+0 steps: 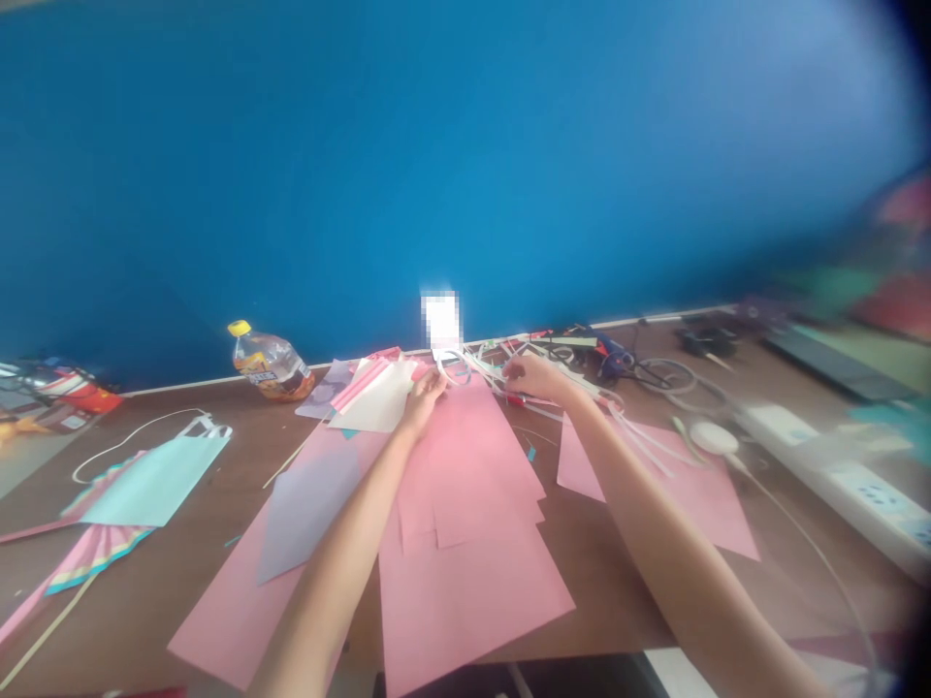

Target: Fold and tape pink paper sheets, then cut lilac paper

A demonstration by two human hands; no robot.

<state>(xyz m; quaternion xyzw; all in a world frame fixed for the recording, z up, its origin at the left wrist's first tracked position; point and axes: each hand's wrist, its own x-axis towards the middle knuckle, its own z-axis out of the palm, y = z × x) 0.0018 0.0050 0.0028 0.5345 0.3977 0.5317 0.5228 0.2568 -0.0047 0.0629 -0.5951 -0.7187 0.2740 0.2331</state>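
My left hand (428, 393) is at the far end of the pink paper sheets (480, 601), its fingers closed on a curled white paper strip (465, 364). The strip bends in a loop towards the right. My right hand (534, 376) hovers just right of it, by a tangle of pale paper strips (611, 396). Its fingers are curled together; what they hold, if anything, is too small to make out. Beside my left hand lies a cream paper piece (378, 396) with pink folded strips. A greyish-lilac sheet (305, 504) rests under my left forearm.
A yellow-capped drink bottle (271, 364) stands back left. At far left are a light-blue paper bag (156, 475) and a striped paper fan (102, 557). A white power strip (844, 475), cables and a round white charger (713, 438) lie right. The blue wall (465, 174) bounds the table behind.
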